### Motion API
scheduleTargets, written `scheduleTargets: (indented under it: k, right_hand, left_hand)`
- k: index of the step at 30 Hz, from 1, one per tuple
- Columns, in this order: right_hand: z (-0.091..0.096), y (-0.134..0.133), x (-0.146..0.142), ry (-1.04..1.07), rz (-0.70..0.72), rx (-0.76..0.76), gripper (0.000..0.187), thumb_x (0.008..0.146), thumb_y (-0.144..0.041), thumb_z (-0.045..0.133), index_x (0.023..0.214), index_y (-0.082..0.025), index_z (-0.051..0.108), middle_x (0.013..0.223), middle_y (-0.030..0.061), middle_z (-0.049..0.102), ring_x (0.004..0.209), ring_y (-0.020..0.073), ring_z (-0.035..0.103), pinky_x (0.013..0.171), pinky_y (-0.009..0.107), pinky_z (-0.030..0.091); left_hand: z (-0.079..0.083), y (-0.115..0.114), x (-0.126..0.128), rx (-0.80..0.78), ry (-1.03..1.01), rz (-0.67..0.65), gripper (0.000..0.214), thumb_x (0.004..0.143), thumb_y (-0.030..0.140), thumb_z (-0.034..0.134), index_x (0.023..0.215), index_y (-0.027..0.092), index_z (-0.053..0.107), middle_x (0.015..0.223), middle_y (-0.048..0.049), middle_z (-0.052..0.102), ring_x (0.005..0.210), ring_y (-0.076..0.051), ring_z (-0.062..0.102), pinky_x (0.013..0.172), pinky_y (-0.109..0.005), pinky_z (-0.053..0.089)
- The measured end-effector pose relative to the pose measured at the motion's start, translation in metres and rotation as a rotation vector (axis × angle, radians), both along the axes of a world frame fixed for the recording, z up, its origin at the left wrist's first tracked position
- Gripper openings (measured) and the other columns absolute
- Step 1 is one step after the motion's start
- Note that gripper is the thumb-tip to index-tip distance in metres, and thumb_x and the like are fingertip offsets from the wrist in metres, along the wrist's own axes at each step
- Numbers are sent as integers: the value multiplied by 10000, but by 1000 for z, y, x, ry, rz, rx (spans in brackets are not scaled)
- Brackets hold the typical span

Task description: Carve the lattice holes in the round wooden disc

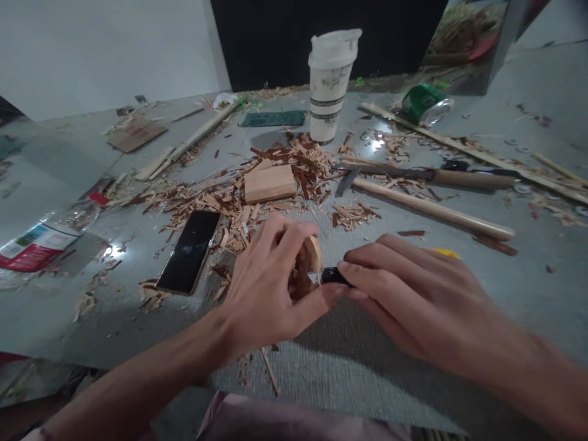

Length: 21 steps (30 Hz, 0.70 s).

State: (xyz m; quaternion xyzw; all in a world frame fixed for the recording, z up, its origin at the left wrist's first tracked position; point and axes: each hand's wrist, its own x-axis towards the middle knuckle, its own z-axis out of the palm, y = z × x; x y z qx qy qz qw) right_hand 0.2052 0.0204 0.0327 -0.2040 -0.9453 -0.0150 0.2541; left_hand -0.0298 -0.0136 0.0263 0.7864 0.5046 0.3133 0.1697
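My left hand (pixel 271 282) is wrapped round a piece of wood (pixel 314 252) with a pale, rounded edge and a darker brown side. Most of that piece is hidden behind my fingers. In my right hand (pixel 404 288) is a knife (pixel 334 276) with a black handle, its short blade touching the wood's near right side. My left thumb reaches over toward the knife handle. Beyond my left hand, a pale wood block (pixel 270 184) lies on a heap of wood shavings (pixel 303 156).
A phone (pixel 189 251) and a plastic bottle (pixel 50 239) lie on the left. Behind stands a lidded paper cup (pixel 328 86). To the right are a wooden-handled tool (pixel 473 179), a hammer-like tool (pixel 436 208), a long wood strip (pixel 459 147) and a green can (pixel 423 105).
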Motion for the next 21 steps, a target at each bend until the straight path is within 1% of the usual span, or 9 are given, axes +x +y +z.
scheduleTargets:
  k: [6, 9, 11, 13, 15, 18, 21]
  right_hand:
    - [2, -3, 0, -11, -41, 23, 97, 1040, -93, 566, 1053, -188, 578, 1001, 78, 712, 841, 221, 623, 629, 356, 391]
    - [3, 1, 3, 23, -162, 16, 86, 1037, -106, 574, 1062, -188, 584, 1012, 88, 721, 850, 222, 655, 608, 345, 390]
    - [2, 7, 5, 79, -265, 40, 52, 1044, -144, 578, 1078, -175, 601, 968, 85, 716, 847, 221, 668, 630, 339, 422]
    - [1, 13, 8, 132, -299, 53, 63, 1044, -177, 583, 1097, -161, 614, 933, 79, 712, 844, 217, 678, 667, 332, 457]
    - [0, 16, 10, 138, -245, 0, 86, 1036, -182, 582, 1112, -158, 614, 947, 79, 721, 840, 207, 684, 676, 324, 474]
    - [0, 14, 11, 80, -84, -96, 65, 1034, -181, 567, 1092, -184, 597, 954, 66, 724, 811, 199, 665, 648, 326, 463]
    - [0, 10, 9, 30, 30, -97, 38, 1042, -178, 573, 1069, -198, 591, 960, 65, 735, 843, 218, 670, 647, 347, 448]
  left_hand:
    - [0, 1, 0, 40, 30, 33, 385, 941, 454, 678, 1218, 217, 551, 1155, -104, 557, 1057, -279, 559, 799, -430, 472]
    - [2, 0, 1, 61, 51, 61, 393, 913, 434, 697, 1210, 234, 536, 1151, -95, 547, 1071, -287, 566, 815, -442, 481]
    - [4, -1, 3, 39, 50, 74, 451, 863, 460, 747, 1193, 252, 521, 1153, -84, 536, 1083, -295, 567, 854, -473, 492]
    - [5, 0, 3, -10, 36, 74, 540, 799, 505, 804, 1180, 267, 504, 1167, -77, 528, 1085, -301, 567, 889, -507, 499]
    - [4, 1, 4, -52, 17, 62, 615, 755, 541, 833, 1189, 274, 489, 1177, -76, 517, 1071, -301, 566, 900, -524, 503]
    - [4, 4, 3, -99, 13, 55, 712, 723, 582, 852, 1239, 279, 465, 1195, -80, 493, 1060, -301, 556, 878, -517, 513]
    - [3, 4, 3, -118, 28, 67, 776, 689, 574, 881, 1263, 279, 451, 1230, -88, 483, 1103, -310, 548, 855, -490, 523]
